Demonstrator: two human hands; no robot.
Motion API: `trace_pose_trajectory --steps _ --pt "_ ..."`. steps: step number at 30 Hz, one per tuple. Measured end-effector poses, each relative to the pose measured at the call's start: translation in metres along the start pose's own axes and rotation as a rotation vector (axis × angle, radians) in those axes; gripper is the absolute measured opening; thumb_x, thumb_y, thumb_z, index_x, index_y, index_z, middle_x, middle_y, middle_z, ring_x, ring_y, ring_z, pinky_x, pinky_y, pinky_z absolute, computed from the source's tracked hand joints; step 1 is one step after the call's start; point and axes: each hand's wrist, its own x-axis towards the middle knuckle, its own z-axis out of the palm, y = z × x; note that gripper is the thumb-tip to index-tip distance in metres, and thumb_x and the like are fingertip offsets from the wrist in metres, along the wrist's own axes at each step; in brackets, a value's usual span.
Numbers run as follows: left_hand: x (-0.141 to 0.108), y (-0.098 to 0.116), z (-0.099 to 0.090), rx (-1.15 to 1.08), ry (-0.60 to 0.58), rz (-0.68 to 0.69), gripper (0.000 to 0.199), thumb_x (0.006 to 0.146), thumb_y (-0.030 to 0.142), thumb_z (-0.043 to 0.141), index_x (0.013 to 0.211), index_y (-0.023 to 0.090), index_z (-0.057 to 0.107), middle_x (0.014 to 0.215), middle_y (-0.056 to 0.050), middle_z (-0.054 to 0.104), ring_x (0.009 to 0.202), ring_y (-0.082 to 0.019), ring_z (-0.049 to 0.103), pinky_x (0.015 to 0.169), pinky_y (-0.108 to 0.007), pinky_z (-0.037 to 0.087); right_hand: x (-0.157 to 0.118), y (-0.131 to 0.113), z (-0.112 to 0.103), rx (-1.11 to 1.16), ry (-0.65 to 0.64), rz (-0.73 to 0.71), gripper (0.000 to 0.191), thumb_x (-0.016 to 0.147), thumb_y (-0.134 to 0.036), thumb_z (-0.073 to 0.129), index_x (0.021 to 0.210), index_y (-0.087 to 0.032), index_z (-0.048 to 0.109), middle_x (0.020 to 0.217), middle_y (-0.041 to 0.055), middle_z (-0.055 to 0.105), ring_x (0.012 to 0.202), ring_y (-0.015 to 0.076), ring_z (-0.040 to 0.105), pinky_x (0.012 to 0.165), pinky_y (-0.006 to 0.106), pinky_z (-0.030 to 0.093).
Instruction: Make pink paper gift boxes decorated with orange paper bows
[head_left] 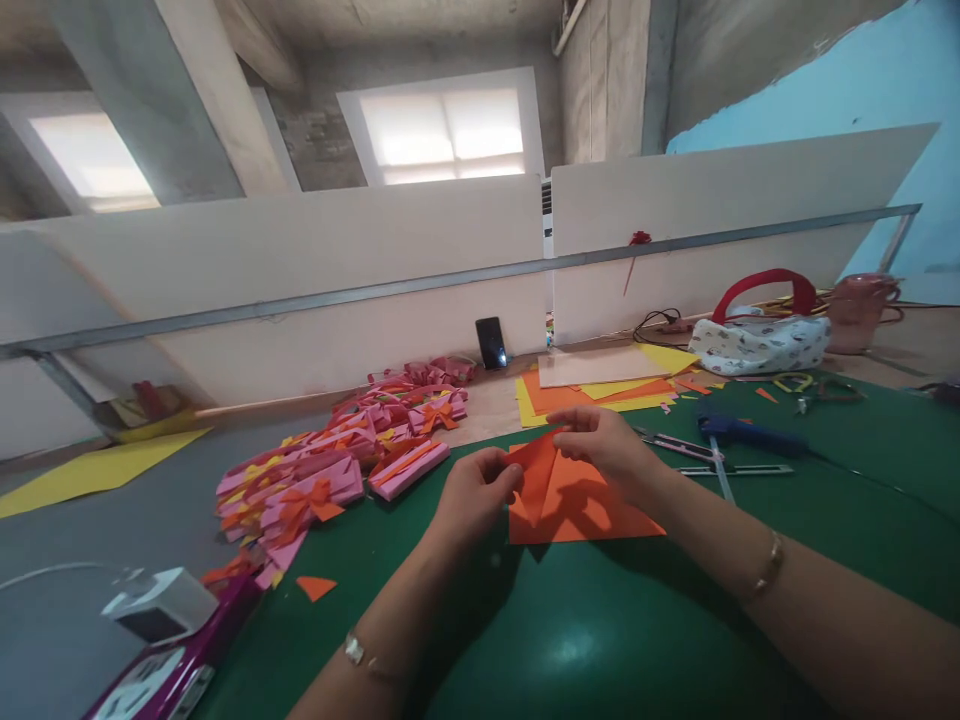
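An orange sheet of paper lies on the green mat in front of me, with a raised, folded orange piece over its left part. The left edge of that raised piece is pinched by my left hand, thumb against fingers. My right hand holds the top edge of the same piece near its upper corner, fingers bent and thumb toward the paper. Whether the raised piece is joined to the sheet below cannot be told.
Pink and orange paper pieces are heaped at the left. A blue glue gun and a cutter lie right. Behind are stacked sheets, a phone and a bag. A purple box stands front left.
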Motion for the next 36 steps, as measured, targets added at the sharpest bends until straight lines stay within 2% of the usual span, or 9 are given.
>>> trace_pose_trajectory --steps 4,7,11,15,19,24,29,32,36 --pt "-0.002 -0.001 0.004 -0.036 0.095 -0.026 0.02 0.067 0.033 0.059 0.058 0.016 0.054 0.047 0.003 0.052 0.042 -0.008 0.042 0.043 -0.02 0.032 -0.003 0.008 0.008 -0.005 -0.064 0.012 0.018 0.07 -0.033 0.062 0.073 -0.016 0.061 0.064 -0.0011 0.056 0.059 0.0095 0.05 0.054 0.022 0.038" --pt "-0.005 0.0 0.002 -0.115 0.056 -0.047 0.022 0.064 0.034 0.063 0.058 0.015 0.055 0.048 0.003 0.053 0.042 -0.007 0.044 0.043 -0.02 0.033 -0.005 0.011 0.013 -0.058 -0.104 -0.007 0.025 0.071 -0.034 0.059 0.055 -0.015 0.056 0.052 -0.002 0.052 0.051 0.0088 0.045 0.052 0.023 0.035" --pt "-0.005 -0.001 0.003 -0.167 -0.039 -0.033 0.025 0.062 0.037 0.067 0.065 0.014 0.06 0.055 0.002 0.056 0.043 -0.006 0.043 0.043 -0.019 0.033 -0.005 0.01 0.012 -0.121 -0.101 -0.036 0.019 0.069 -0.028 0.059 0.055 -0.014 0.058 0.05 -0.0032 0.051 0.051 0.0085 0.044 0.052 0.022 0.035" --pt "-0.003 -0.005 0.004 -0.144 -0.004 -0.035 0.019 0.064 0.032 0.066 0.065 0.014 0.06 0.049 0.004 0.05 0.041 -0.006 0.039 0.039 -0.018 0.028 -0.007 0.009 0.013 -0.17 -0.13 -0.048 0.018 0.069 -0.024 0.058 0.054 -0.014 0.059 0.051 -0.0022 0.053 0.053 0.0091 0.046 0.052 0.022 0.035" --pt "-0.001 -0.008 0.003 -0.19 0.032 -0.04 0.019 0.061 0.031 0.067 0.06 0.014 0.058 0.049 0.004 0.051 0.041 -0.007 0.043 0.04 -0.019 0.031 -0.009 0.009 0.018 -0.185 -0.207 -0.047 0.023 0.074 -0.029 0.054 0.055 -0.015 0.055 0.051 -0.0037 0.049 0.051 0.0078 0.043 0.05 0.02 0.032" --pt "-0.001 -0.009 0.002 -0.226 -0.017 -0.117 0.025 0.062 0.037 0.07 0.066 0.013 0.063 0.056 0.0 0.056 0.044 -0.006 0.044 0.039 -0.018 0.029 -0.013 0.01 0.017 -0.241 -0.265 -0.032 0.029 0.075 -0.029 0.053 0.049 -0.016 0.047 0.046 -0.0055 0.042 0.046 0.0072 0.037 0.047 0.021 0.029" --pt "-0.001 -0.009 0.005 -0.266 -0.013 -0.095 0.031 0.061 0.041 0.071 0.071 0.012 0.067 0.063 -0.003 0.064 0.054 -0.011 0.054 0.046 -0.019 0.037 -0.018 0.01 0.02 -0.284 -0.315 -0.037 0.027 0.073 -0.029 0.055 0.05 -0.016 0.049 0.047 -0.005 0.045 0.047 0.0079 0.039 0.048 0.021 0.03" --pt "-0.002 -0.008 0.01 -0.405 0.065 -0.096 0.023 0.059 0.032 0.073 0.065 0.011 0.066 0.056 -0.001 0.062 0.049 -0.01 0.053 0.046 -0.02 0.038 -0.02 0.007 0.025 -0.257 -0.335 -0.044 0.029 0.074 -0.029 0.054 0.049 -0.016 0.048 0.046 -0.0044 0.047 0.047 0.0076 0.04 0.048 0.021 0.031" --pt "0.003 -0.006 0.005 -0.622 0.259 -0.091 0.018 0.051 0.022 0.076 0.057 0.012 0.062 0.046 0.003 0.057 0.042 -0.008 0.05 0.043 -0.019 0.038 -0.021 0.003 0.027 -0.247 -0.322 -0.019 0.025 0.072 -0.027 0.055 0.049 -0.016 0.053 0.05 -0.0021 0.054 0.049 0.0081 0.047 0.048 0.02 0.035"
